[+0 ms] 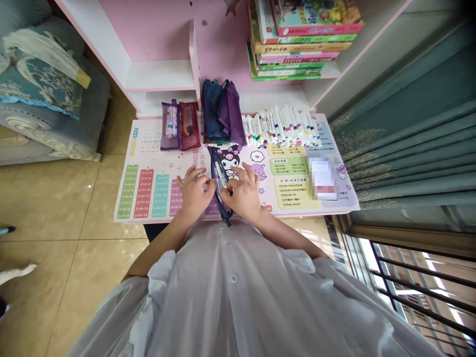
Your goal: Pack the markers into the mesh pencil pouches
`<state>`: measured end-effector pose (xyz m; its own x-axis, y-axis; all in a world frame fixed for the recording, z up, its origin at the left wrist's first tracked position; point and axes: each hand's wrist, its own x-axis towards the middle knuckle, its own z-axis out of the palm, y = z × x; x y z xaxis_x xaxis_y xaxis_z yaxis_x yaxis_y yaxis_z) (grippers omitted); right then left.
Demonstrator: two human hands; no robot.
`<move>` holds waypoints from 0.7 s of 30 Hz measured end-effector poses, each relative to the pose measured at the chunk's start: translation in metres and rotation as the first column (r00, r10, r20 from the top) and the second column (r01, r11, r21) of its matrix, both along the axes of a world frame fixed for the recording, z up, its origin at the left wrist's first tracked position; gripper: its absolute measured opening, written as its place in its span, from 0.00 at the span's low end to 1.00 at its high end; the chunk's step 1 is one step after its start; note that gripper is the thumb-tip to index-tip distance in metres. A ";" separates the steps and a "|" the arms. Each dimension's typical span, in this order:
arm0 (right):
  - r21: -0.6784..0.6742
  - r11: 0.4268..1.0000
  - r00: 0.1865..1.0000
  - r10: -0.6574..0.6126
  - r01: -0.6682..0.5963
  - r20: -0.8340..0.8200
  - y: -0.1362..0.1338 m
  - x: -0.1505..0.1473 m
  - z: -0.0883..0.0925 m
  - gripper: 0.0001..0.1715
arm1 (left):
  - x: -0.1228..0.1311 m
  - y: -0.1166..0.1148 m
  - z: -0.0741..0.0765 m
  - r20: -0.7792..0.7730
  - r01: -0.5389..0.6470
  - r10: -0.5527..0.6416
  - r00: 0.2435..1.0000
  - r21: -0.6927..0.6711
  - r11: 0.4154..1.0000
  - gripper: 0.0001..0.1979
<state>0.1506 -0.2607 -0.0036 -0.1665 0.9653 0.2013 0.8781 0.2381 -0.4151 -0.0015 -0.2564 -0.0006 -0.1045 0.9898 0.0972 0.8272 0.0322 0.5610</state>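
Observation:
My left hand and my right hand hold a navy mesh pencil pouch upright-tilted between them, above a printed desk mat. White markers show inside the pouch, and my right fingertips press at its open side. Left fingers grip its other edge. Behind my hands lies a loose pile of white-barrelled markers. A purple pouch of markers and a red pouch lie farther left, with navy and purple mesh pouches between them and the pile.
A pink-and-white shelf unit holds stacked books above the desk. A cushioned sofa stands left, over a tiled floor. A green curtain and barred window are on the right. Someone's foot shows at the left edge.

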 end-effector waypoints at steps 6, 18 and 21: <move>-0.090 0.996 0.996 0.033 -0.025 0.084 0.002 -0.009 -0.003 0.10 | 0.001 0.000 0.002 -0.006 0.000 0.000 1.000 -0.002 1.000 0.11; -0.158 0.986 0.988 0.080 -0.059 0.134 0.002 -0.011 0.000 0.10 | 0.002 0.001 0.003 0.004 0.000 0.000 1.000 -0.012 1.000 0.11; -0.104 0.994 0.999 0.036 -0.032 0.033 0.008 -0.003 0.001 0.09 | 0.002 0.001 0.004 0.008 -0.003 0.003 1.000 -0.013 1.000 0.11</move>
